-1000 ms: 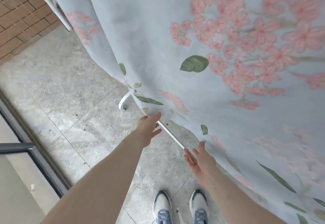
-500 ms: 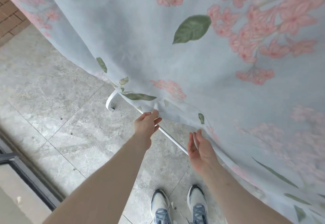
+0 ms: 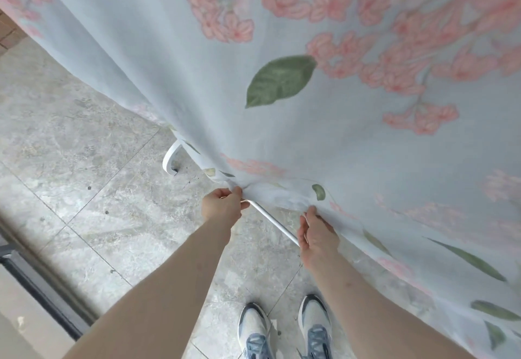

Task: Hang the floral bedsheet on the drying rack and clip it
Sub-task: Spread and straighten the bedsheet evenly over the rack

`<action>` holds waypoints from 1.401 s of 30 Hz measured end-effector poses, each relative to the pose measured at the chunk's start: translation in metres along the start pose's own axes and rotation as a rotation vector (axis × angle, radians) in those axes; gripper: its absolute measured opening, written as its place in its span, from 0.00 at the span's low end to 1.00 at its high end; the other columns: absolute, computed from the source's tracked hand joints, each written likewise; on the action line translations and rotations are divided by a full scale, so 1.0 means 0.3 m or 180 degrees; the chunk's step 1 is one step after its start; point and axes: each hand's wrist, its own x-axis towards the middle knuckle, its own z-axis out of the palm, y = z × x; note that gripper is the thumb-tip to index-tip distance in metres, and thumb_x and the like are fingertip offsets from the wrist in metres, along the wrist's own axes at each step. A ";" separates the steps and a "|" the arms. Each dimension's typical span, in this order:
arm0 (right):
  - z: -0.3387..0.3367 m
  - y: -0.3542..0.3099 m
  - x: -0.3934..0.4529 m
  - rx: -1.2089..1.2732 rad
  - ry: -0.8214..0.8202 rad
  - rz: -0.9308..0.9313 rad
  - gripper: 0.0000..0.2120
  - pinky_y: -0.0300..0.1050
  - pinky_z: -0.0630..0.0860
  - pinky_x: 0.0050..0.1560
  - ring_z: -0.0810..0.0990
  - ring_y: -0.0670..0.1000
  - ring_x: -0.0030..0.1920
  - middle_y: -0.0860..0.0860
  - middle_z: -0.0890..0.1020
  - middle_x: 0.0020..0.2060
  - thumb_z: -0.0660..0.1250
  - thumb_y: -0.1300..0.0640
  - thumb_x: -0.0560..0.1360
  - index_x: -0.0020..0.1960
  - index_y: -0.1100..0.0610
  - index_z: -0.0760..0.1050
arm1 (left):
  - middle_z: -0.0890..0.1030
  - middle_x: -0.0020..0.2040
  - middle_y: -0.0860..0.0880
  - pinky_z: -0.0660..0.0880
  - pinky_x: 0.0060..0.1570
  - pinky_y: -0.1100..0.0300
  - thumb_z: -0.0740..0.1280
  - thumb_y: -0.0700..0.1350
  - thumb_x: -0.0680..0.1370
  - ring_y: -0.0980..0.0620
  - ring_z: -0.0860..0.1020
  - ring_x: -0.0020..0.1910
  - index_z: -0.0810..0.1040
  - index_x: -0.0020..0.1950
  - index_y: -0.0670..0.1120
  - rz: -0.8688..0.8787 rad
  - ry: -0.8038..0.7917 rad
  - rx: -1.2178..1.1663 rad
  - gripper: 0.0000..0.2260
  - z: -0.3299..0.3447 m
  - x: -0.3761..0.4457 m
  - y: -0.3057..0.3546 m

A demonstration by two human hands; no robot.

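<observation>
Overhead, the floral bedsheet (image 3: 324, 138) fills the view from ten to four o'clock, draped over the white drying rack (image 3: 272, 221), whose bar shows between both hands. The left hand (image 3: 224, 206) pinches the sheet's lower edge with curled fingers. At five o'clock of it, the right hand (image 3: 317, 234) grips the same edge, fingers partly hidden by cloth.

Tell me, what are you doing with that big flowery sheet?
A person is hanging a floral bedsheet over a white drying rack on a tiled floor. The left hand pinches the sheet's bottom edge near the rack's low bar, and the right hand holds the edge a little further along. No clips are in sight.
</observation>
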 end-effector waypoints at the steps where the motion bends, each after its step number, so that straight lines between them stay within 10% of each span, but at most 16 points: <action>1: 0.001 0.012 0.006 -0.0081 0.0037 -0.0062 0.11 0.32 0.76 0.28 0.84 0.41 0.39 0.49 0.87 0.48 0.75 0.54 0.77 0.56 0.58 0.81 | 0.85 0.38 0.51 0.83 0.55 0.50 0.70 0.47 0.82 0.59 0.85 0.34 0.81 0.54 0.41 0.0031 0.0013 0.0013 0.09 0.004 0.007 0.000; 17: -0.002 0.130 0.206 -0.0646 0.0275 -0.0201 0.07 0.38 0.75 0.34 0.84 0.43 0.40 0.48 0.86 0.45 0.71 0.54 0.80 0.53 0.58 0.80 | 0.84 0.29 0.55 0.82 0.57 0.46 0.70 0.48 0.81 0.50 0.87 0.47 0.80 0.46 0.47 0.0065 -0.0038 0.0400 0.06 0.079 0.228 -0.107; 25: -0.062 0.111 0.107 -0.1288 -0.0148 0.0177 0.07 0.43 0.81 0.42 0.85 0.50 0.46 0.52 0.84 0.49 0.67 0.54 0.83 0.50 0.58 0.75 | 0.85 0.47 0.50 0.84 0.53 0.50 0.70 0.47 0.81 0.54 0.86 0.43 0.80 0.55 0.47 0.0030 -0.0055 0.0516 0.06 -0.019 0.149 -0.127; 31: -0.036 0.088 -0.104 -0.2944 -0.0787 -0.1035 0.07 0.51 0.80 0.39 0.83 0.54 0.36 0.53 0.81 0.40 0.65 0.54 0.81 0.45 0.53 0.71 | 0.83 0.51 0.54 0.83 0.52 0.48 0.69 0.48 0.80 0.48 0.84 0.51 0.78 0.58 0.50 0.0543 0.0113 0.0772 0.08 -0.238 0.016 0.027; 42: 0.019 0.012 -0.454 -0.3581 -0.1320 -0.1964 0.15 0.56 0.83 0.51 0.84 0.50 0.47 0.34 0.73 0.57 0.67 0.50 0.80 0.64 0.41 0.67 | 0.81 0.54 0.60 0.73 0.35 0.62 0.70 0.48 0.81 0.56 0.82 0.46 0.79 0.58 0.54 0.1508 0.0320 0.1185 0.07 -0.548 -0.274 0.321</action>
